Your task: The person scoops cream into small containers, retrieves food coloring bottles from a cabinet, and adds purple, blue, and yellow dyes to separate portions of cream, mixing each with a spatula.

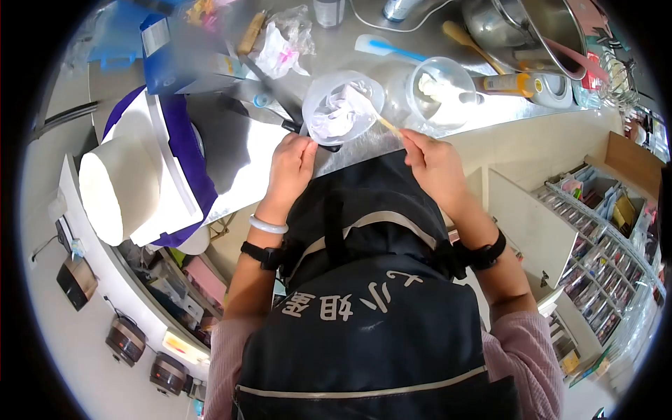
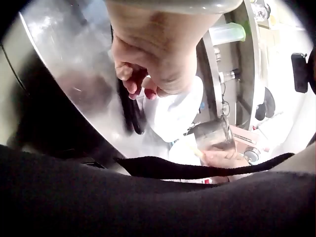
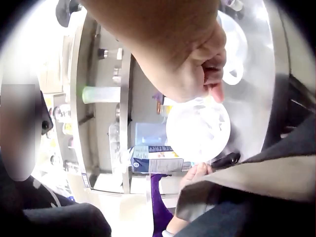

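A white translucent plastic bowl (image 1: 320, 87) sits at the counter's near edge, tipped a little. White cream (image 1: 337, 119) with a faint lilac tint lies inside. My left hand (image 1: 290, 166) holds the bowl at its near left rim, fingers curled there in the left wrist view. A spatula (image 1: 388, 126) with a thin yellowish handle is pinched between the thumb and fingers of my right hand (image 1: 437, 168); its blade reaches into the cream. Beside my left hand, a black handle (image 2: 129, 111) lies partly under the bowl.
Right of the bowl stands a clear tub (image 1: 413, 105) with white cream, and behind it a blue-handled spatula (image 1: 395, 50). A steel mixing bowl (image 1: 483, 28) is at the back right. To the left are a blue box (image 1: 164, 59) and a tall white cylinder (image 1: 129, 178) resembling a frosted cake.
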`<state>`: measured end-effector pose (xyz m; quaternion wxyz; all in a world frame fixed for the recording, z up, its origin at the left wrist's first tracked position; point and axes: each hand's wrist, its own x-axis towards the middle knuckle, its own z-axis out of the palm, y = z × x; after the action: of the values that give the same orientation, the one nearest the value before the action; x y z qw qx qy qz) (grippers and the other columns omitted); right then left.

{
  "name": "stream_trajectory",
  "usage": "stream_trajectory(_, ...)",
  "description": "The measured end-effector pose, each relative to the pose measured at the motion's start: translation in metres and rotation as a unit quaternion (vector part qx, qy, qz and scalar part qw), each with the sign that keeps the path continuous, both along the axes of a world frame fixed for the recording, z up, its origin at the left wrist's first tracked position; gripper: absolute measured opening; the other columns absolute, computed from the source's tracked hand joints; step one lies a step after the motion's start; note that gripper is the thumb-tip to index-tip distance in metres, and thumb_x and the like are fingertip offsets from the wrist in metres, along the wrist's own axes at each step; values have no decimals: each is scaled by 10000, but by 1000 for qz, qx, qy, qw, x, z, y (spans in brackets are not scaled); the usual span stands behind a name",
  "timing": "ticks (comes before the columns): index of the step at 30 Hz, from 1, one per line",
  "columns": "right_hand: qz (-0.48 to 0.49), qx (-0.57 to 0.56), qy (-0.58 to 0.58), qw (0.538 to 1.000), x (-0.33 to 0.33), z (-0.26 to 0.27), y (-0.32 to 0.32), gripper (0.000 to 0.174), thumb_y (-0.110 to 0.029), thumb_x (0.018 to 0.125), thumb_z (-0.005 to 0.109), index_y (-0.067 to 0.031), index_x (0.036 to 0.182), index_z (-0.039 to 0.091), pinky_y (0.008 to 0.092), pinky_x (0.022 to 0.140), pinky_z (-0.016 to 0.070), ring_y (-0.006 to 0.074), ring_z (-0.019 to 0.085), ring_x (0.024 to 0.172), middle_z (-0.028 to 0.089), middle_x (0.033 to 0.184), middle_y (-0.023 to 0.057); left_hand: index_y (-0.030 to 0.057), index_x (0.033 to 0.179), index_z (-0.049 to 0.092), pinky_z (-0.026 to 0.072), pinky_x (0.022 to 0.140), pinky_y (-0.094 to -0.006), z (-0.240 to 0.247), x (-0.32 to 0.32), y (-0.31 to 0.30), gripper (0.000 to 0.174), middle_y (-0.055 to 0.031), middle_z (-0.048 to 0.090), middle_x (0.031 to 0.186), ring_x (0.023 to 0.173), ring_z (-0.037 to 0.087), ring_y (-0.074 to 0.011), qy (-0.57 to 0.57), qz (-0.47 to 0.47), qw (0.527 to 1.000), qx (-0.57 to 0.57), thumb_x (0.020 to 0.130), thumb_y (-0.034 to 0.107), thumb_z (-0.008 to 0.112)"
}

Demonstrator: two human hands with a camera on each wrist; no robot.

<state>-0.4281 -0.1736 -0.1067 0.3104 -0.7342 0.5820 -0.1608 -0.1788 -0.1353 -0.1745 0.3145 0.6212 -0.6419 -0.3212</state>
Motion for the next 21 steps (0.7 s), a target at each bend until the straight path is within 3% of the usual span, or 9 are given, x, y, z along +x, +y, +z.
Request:
stream_trajectory(1,2,-1,-1,1000,2,1,2,186,-136,880,551,-57,1012,656,373,588,501,297,632,649,653,732,124,-21,795,587,446,643,-410,1,0,-2,132,-174,569,757,708,550,-351,4,2,1000,-3,860,93,573)
stream_trajectory(3,-30,293,-127,947,3,2,9,255,-87,863,586,-71,1112,639,290,495,449,229,539,470,630,706,107,-22,796,587,446,643,-407,1,-1,-5,135,-172,568,753,706,548,-350,9,6,1000,11,861,96,573)
stream_trajectory(5,-47,237,-166,956,9,-5,19,275,-82,848,600,-86,1120,642,299,496,456,226,552,504,609,697,80,-23,797,587,447,643,-405,1,-5,-1,139,-171,568,748,704,546,-348,14,12,999,34,863,98,573)
stream_trajectory(7,129,-158,38,978,13,-7,18,274,-88,809,603,-110,1078,651,348,550,492,241,605,612,591,736,66,-24,799,588,447,645,-401,1,-5,-4,145,-169,575,751,707,546,-345,24,11,1000,7,867,104,572)
stream_trajectory(13,60,-75,81,992,-7,-8,14,235,-128,861,573,-120,1085,645,369,531,490,272,594,578,582,727,85,-22,795,587,452,659,-394,1,-3,-2,150,-171,586,767,726,557,-340,4,15,1000,14,870,106,565)
stream_trajectory(15,14,175,-107,979,1,-8,16,212,-149,887,559,-115,1077,647,384,533,488,285,585,554,584,717,92,-23,794,586,453,660,-392,0,-4,-4,152,-170,581,760,726,558,-339,4,8,1000,-4,870,107,566)
stream_trajectory(17,29,71,-128,989,11,-8,17,212,-149,881,563,-105,1071,646,390,543,489,284,604,582,608,725,101,-24,799,589,453,658,-392,1,-6,-2,153,-169,573,751,723,558,-338,15,11,1000,16,870,110,567)
stream_trajectory(19,141,-114,64,981,14,0,11,225,-154,880,562,-93,1083,639,397,562,491,286,617,609,633,728,127,-23,799,590,452,657,-393,-2,-5,-3,152,-169,572,750,720,557,-339,14,17,1000,13,869,109,568)
stream_trajectory(21,153,-96,78,980,1,7,4,222,-151,878,562,-91,1077,639,399,565,491,291,619,617,638,733,135,-22,799,591,452,656,-394,-2,-3,-3,151,-168,571,749,718,556,-340,15,21,1000,9,869,109,568)
